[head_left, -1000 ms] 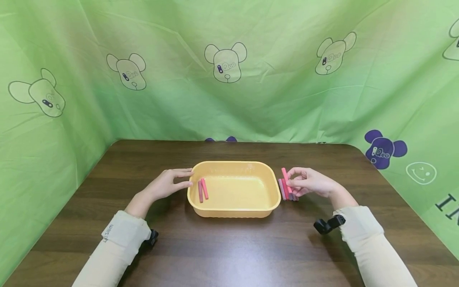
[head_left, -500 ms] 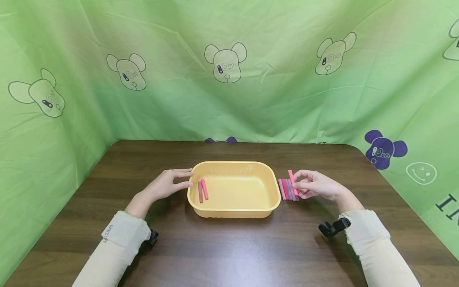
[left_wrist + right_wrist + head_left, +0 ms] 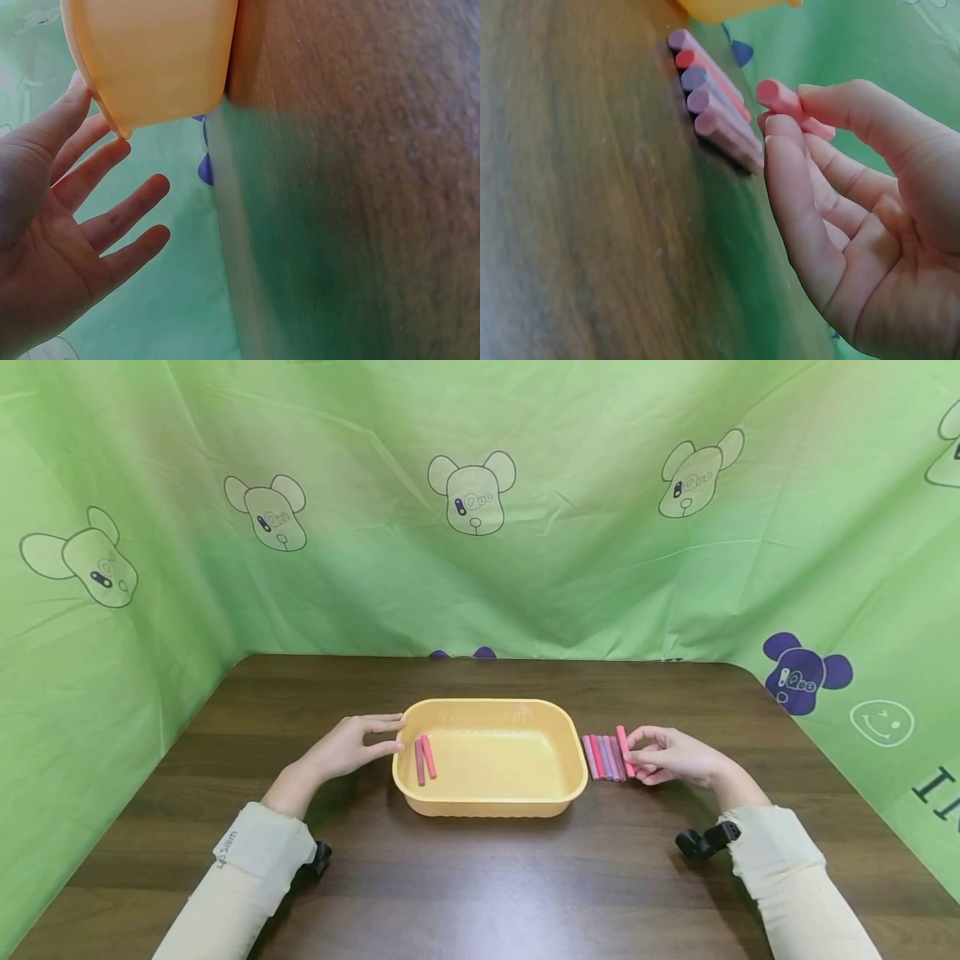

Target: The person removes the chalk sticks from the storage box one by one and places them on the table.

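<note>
My right hand (image 3: pixel 678 756) pinches a pink chalk stick (image 3: pixel 623 742) between thumb and fingers, at the right end of a row of several chalk sticks (image 3: pixel 602 758) in purple, red and mauve. In the right wrist view, the held chalk stick (image 3: pixel 778 97) is raised apart from the row (image 3: pixel 718 127). My left hand (image 3: pixel 345 746) touches the left rim of a yellow plastic basin (image 3: pixel 487 801) with extended fingers. The left wrist view has thumb and fingertips against the basin's rim (image 3: pixel 86 79). Inside the basin lie a mauve chalk stick (image 3: pixel 419 764) and a pink one (image 3: pixel 428 757).
The basin and chalk row stand on a dark wooden table (image 3: pixel 480 877), the row close to the basin's right side. A green printed cloth (image 3: pixel 480 585) hangs behind and along the sides. Black cameras are strapped at both wrists.
My right hand has shifted right with the pink chalk stick, from above the row to its right end, uncovering more of the row. The left hand and the basin have stayed in place.
</note>
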`<state>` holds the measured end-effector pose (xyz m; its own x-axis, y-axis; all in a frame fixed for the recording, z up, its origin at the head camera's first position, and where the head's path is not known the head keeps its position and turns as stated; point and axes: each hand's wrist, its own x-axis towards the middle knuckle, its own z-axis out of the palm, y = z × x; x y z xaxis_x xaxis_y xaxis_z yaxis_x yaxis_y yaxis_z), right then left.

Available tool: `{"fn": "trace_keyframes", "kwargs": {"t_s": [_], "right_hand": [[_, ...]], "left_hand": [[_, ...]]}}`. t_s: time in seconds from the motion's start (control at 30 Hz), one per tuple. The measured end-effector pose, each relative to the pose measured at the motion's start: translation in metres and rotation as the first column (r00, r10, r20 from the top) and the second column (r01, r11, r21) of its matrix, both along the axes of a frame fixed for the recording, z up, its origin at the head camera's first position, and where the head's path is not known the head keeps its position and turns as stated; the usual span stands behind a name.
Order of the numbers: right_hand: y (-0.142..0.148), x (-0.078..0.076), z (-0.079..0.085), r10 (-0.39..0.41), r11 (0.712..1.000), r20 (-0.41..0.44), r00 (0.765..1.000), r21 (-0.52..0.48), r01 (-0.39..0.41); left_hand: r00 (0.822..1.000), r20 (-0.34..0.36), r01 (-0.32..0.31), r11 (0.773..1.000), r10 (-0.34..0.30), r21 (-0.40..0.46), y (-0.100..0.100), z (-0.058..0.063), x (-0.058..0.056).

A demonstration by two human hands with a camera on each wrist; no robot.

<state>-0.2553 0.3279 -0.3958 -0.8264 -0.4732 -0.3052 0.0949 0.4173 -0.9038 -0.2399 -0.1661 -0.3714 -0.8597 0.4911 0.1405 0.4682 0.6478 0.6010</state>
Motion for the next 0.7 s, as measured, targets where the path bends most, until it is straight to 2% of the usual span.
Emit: {"fn": "trace_keyframes", "kwargs": {"t_s": [0.7], "right_hand": [[0.0003, -0.0015, -0.0074, -0.088, 0.992, 0.010, 0.996, 0.091, 0.087]], "left_hand": [[1.000, -0.005, -0.004, 1.000, 0.004, 0.006, 0.0001, -0.0027, -0.0021]]}}
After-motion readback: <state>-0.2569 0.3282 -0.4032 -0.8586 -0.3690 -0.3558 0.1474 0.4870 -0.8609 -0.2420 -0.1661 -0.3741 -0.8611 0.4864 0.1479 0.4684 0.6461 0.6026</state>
